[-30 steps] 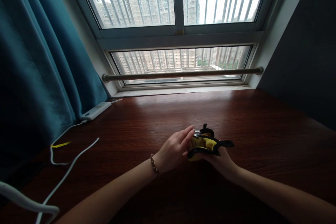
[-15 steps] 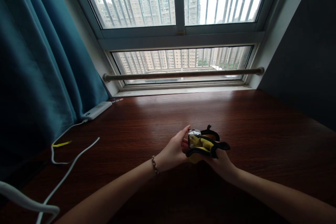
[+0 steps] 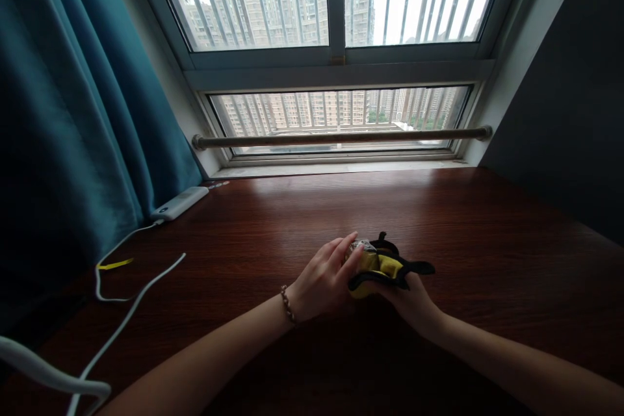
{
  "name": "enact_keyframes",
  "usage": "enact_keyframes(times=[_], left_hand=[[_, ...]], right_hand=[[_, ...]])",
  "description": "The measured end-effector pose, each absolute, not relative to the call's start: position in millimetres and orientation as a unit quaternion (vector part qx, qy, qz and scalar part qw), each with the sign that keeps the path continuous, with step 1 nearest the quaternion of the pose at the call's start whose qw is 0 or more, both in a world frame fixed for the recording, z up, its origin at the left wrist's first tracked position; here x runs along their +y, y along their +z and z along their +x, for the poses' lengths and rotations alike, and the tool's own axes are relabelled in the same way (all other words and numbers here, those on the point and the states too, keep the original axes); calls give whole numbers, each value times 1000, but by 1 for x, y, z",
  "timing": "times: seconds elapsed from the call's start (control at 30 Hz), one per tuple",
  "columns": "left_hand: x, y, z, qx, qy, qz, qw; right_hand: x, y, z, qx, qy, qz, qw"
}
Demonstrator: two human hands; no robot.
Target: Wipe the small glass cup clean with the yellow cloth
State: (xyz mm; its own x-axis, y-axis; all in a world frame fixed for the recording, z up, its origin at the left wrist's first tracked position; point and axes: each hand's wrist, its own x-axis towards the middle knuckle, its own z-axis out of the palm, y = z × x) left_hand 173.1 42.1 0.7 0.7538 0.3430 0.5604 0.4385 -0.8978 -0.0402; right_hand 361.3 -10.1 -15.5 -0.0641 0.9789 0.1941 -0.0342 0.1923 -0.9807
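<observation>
A small yellow cloth pouch (image 3: 390, 266) with black edging lies in my right hand (image 3: 418, 307), which grips it from below and behind; those fingers are mostly hidden by the cloth. A black flap or strap sticks out on the pouch's right side. At its left opening is a shiny silver packet (image 3: 364, 246), only partly visible. My left hand (image 3: 327, 276), with a beaded bracelet on the wrist, has its fingers bent over the packet, thumb side against the pouch. Both hands are above the dark wooden tabletop (image 3: 273, 221).
A white power strip (image 3: 180, 203) lies by the blue curtain (image 3: 97, 110) at the left. White cables (image 3: 141, 299) run over the left side, one with a yellow tie (image 3: 116, 265). Beyond the tabletop is a window with a metal rail (image 3: 341, 139).
My left hand has turned, bringing its fingers over the silver packet, which is now more covered. The pouch has tilted slightly and shifted a little to the right.
</observation>
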Motion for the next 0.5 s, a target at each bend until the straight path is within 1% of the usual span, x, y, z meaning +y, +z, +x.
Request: enact_keyframes(times=[0.1,0.2,0.33,0.43,0.5], left_hand=[[45,-1,171,-189,-287,-929,140],[47,-2,170,-168,-297,-929,140],[49,-2,169,-123,-288,-937,152],[49,-5,170,-125,-281,-942,132],[48,-7,172,-162,-297,-937,83]], right_hand=[[-9,-16,361,-556,478,-422,534],[-9,-17,362,-584,447,-431,522],[-13,-13,365,-640,398,-446,484],[-16,-4,365,-688,351,-429,468],[-17,1,363,-713,345,-395,464]])
